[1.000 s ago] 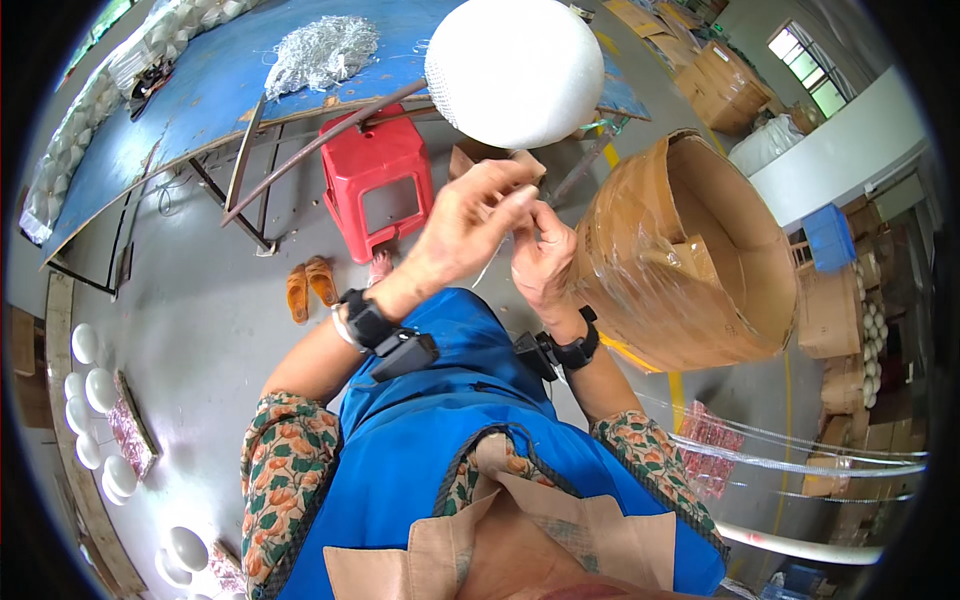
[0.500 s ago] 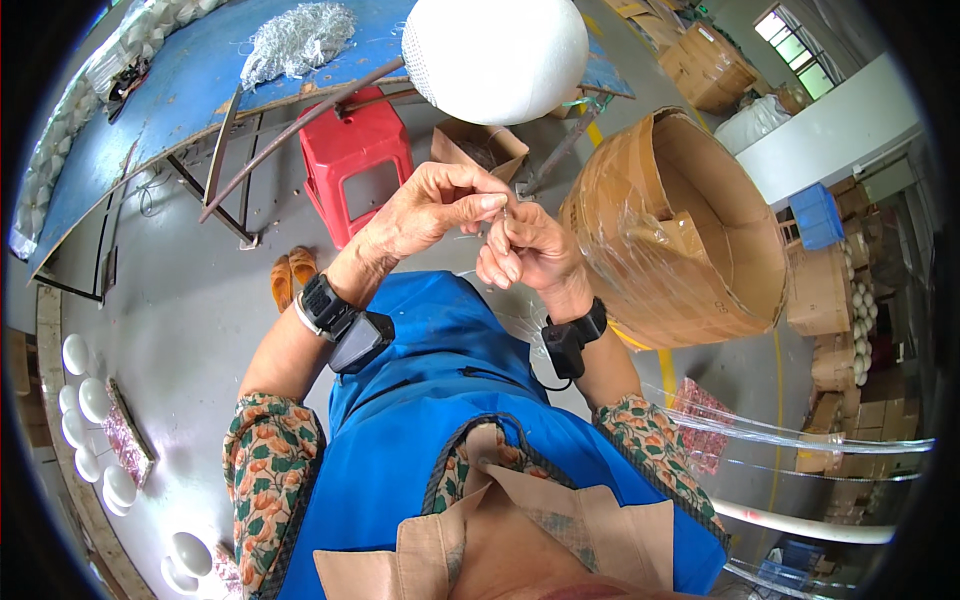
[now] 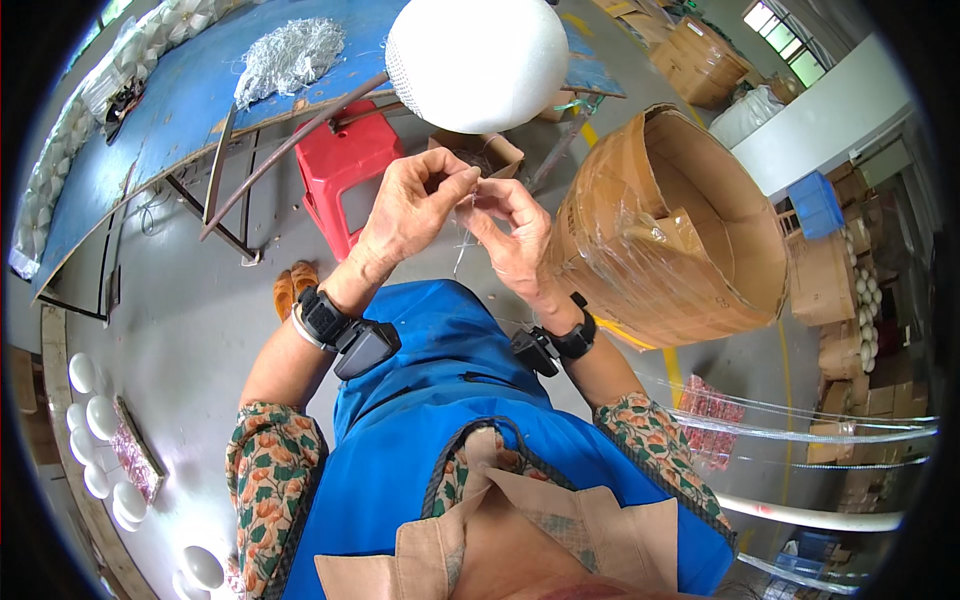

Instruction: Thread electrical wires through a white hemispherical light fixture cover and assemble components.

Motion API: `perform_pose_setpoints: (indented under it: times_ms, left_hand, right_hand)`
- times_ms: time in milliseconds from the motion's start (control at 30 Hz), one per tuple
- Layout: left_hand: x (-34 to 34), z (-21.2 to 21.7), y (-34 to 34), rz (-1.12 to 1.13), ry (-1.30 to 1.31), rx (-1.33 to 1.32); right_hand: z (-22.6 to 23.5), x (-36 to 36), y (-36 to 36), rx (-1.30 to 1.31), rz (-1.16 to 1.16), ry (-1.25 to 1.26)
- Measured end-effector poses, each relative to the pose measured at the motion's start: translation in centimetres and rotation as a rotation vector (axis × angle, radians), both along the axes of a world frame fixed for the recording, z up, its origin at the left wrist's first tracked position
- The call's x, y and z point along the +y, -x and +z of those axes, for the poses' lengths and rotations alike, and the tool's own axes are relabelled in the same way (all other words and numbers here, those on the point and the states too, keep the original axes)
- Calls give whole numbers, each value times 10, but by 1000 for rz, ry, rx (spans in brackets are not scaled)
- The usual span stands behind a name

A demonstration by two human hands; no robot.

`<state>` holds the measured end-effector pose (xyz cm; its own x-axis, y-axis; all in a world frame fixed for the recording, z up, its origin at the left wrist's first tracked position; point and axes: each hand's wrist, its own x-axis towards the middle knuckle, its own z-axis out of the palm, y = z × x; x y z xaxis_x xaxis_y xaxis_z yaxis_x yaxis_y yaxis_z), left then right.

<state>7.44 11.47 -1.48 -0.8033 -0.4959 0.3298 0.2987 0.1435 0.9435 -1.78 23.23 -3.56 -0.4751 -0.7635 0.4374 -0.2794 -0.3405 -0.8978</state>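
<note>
My left hand (image 3: 418, 205) and my right hand (image 3: 515, 235) meet fingertip to fingertip in front of my body. Both are closed in a pinch on a thin pale thread (image 3: 461, 252), whose loose end dangles below the fingers. The bit between the fingertips is too small to make out clearly. Just beyond the hands stands a large white ball (image 3: 485, 65), its left side covered in small dots or beads. It is at the end of a brown metal rod (image 3: 300, 150), and neither hand touches it.
A blue table (image 3: 180, 110) holds a heap of silvery strands (image 3: 292, 60). Under its edge stands a red plastic stool (image 3: 345, 150) beside a small carton (image 3: 490, 150). A big open cardboard box (image 3: 650, 240) is close on my right. White balls (image 3: 102, 417) lie at lower left.
My right hand has turned and its fingers have shifted a little left and up. The thread's loose end now shows hanging below. My left hand stays pinched, and the view has shifted slightly.
</note>
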Motion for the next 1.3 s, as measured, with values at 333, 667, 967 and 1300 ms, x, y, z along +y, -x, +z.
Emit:
perform_pose_setpoints:
  times_ms: [333, 667, 967, 1300]
  left_hand:
    - [-8, 14, -5, -61, -251, -115]
    - [-24, 5, -8, 79, 31, 97]
    - [-111, 5, 25, 511, 646, 224]
    - [-115, 9, 38, 241, 502, 197]
  right_hand:
    - [1, -5, 3, -87, 108, 45]
    - [-4, -11, 5, 6, 51, 67]
    - [34, -50, -9, -181, 86, -31]
    - [21, -77, 1, 43, -142, 20]
